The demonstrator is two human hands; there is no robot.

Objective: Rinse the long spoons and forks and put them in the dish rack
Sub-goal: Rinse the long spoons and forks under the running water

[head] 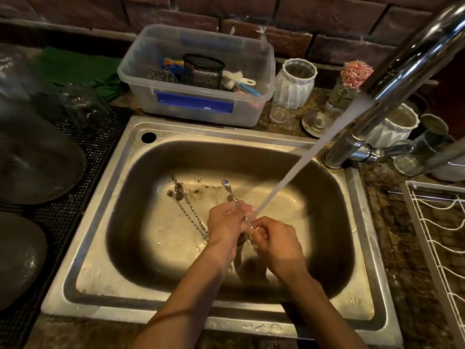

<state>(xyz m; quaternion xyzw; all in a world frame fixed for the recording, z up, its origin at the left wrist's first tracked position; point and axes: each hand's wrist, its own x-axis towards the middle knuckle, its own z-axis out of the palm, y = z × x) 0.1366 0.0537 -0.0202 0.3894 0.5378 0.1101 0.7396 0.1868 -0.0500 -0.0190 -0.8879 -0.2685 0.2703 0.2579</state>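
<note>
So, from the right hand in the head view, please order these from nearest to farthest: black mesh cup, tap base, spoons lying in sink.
From the right hand:
1. Spoons lying in the sink, left.
2. Tap base, far right.
3. Black mesh cup, in the back tub.

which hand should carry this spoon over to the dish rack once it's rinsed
Right, probably. The dish rack sits on the right of the sink, nearer the right hand, which already grips the long spoon along with the left hand.
</note>
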